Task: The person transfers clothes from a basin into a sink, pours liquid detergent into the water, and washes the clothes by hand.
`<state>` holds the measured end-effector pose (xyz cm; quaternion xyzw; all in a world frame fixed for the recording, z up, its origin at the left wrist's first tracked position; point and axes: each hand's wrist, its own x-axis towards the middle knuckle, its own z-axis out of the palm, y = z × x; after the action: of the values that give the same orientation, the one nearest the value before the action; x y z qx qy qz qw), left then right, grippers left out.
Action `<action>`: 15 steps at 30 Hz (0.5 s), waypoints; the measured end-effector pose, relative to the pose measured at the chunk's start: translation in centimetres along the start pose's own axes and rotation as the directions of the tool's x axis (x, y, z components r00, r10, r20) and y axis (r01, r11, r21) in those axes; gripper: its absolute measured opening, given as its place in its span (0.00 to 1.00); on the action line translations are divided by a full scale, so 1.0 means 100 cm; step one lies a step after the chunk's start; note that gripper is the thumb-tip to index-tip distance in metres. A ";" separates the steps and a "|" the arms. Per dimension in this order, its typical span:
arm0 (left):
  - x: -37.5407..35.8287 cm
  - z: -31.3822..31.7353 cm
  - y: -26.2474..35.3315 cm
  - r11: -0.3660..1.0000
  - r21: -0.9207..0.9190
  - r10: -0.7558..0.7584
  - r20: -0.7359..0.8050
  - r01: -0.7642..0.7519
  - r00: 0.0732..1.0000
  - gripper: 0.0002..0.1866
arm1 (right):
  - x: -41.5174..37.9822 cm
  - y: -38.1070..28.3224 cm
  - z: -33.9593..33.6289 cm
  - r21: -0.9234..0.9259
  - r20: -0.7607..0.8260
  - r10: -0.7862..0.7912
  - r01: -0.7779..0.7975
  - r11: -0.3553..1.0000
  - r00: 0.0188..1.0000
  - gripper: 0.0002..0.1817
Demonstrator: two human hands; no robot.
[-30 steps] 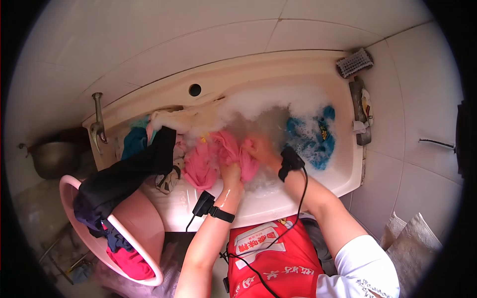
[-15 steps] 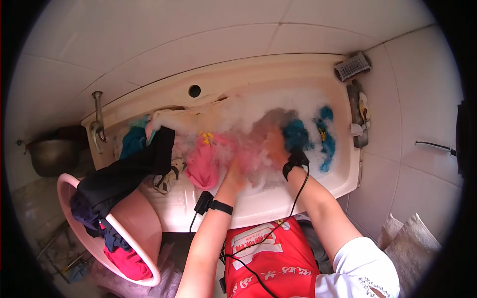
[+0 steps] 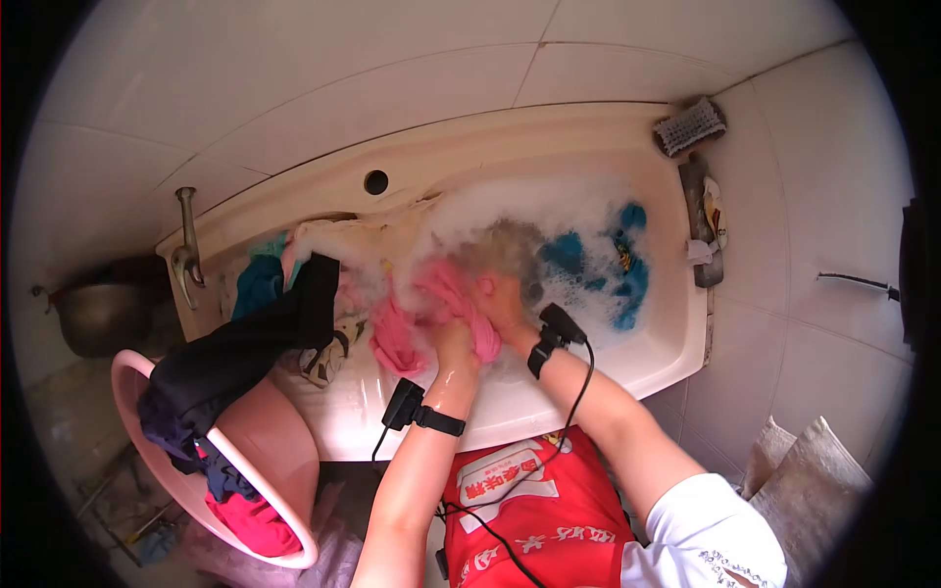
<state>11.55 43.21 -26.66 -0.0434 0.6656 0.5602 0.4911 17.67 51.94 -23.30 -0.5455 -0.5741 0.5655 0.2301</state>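
A wet pink garment [image 3: 396,338] lies bunched in the foamy water of the tub, part of it raised and draped over my left hand [image 3: 453,341]. That hand's fingers are mostly covered by the cloth and appear closed on it. My right hand [image 3: 504,300] is just to the right, its fingers curled with a bit of pink cloth showing at them. Behind the hands, a greyish-brown cloth [image 3: 515,245] lies half under the foam. Farther right, blue cloth [image 3: 635,279] soaks in the suds.
A black garment [image 3: 230,343] stretches from the tub [image 3: 549,423] into a tilted pink basin [image 3: 284,407] holding more clothes. A faucet [image 3: 186,245] stands at the left. A scrub brush [image 3: 690,127] rests on the right back corner. Cables hang from both wrist straps.
My right hand has come left, out of the foam, toward my left hand. The pink garment has been lifted and gathered around the left hand. The greyish-brown cloth has shifted left.
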 end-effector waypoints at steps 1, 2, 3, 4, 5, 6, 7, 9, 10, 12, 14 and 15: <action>-0.001 -0.001 0.000 1.000 0.005 0.000 -0.001 0.000 1.000 0.22 | 0.009 0.017 0.004 -0.140 0.026 -0.166 0.168 0.976 0.986 0.11; -0.005 0.001 0.002 0.996 -0.074 -0.045 -0.016 0.044 0.999 0.23 | 0.017 0.027 0.002 -0.274 0.079 -0.323 0.332 0.903 0.943 0.13; -0.009 0.003 0.008 0.985 -0.151 -0.089 -0.024 0.084 0.996 0.24 | 0.029 0.031 -0.007 -0.275 0.079 -0.322 0.331 0.903 0.943 0.13; -0.010 0.004 0.014 0.985 -0.153 -0.088 -0.022 0.083 0.996 0.24 | 0.045 0.034 -0.022 -0.405 0.211 -0.406 0.458 0.791 0.889 0.13; -0.015 0.004 0.023 0.958 -0.178 -0.231 -0.016 0.224 0.973 0.25 | 0.053 0.040 -0.034 -0.500 0.354 -0.453 0.575 0.648 0.818 0.12; -0.019 0.000 0.027 0.910 -0.204 -0.371 -0.008 0.362 0.929 0.26 | 0.054 0.049 -0.042 -0.498 0.358 -0.448 0.574 0.650 0.819 0.12; -0.019 -0.004 0.028 0.909 -0.210 -0.370 -0.011 0.360 0.929 0.26 | 0.057 0.057 -0.049 -0.483 0.181 -0.154 0.224 0.846 0.971 0.13; -0.011 -0.015 0.020 0.745 0.019 -0.661 -0.105 0.666 0.743 0.30 | 0.057 0.079 -0.053 -0.401 0.021 0.172 -0.149 0.904 0.985 0.13; 0.010 -0.036 -0.021 0.755 0.133 -0.641 -0.056 0.642 0.766 0.31 | 0.039 0.103 -0.051 -0.291 0.062 -0.116 0.129 0.948 0.991 0.13; 0.051 -0.074 -0.099 0.764 0.346 -0.593 0.041 0.545 0.804 0.33 | 0.033 0.105 -0.065 -0.174 0.066 -0.397 0.402 0.899 0.915 0.14; 0.053 -0.069 -0.084 0.694 0.615 -0.518 0.068 0.373 0.853 0.35 | 0.045 0.068 -0.088 -0.581 0.795 0.010 0.757 0.298 0.606 0.19; 0.049 -0.067 -0.075 0.543 0.822 -0.452 0.117 0.169 0.884 0.36 | 0.045 0.060 -0.087 -0.581 0.795 0.009 0.755 0.304 0.607 0.19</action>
<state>9.51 37.53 -36.11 0.1498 0.7366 0.1077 0.6507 26.23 58.03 -28.12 -0.1643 -0.9387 0.2411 -0.1838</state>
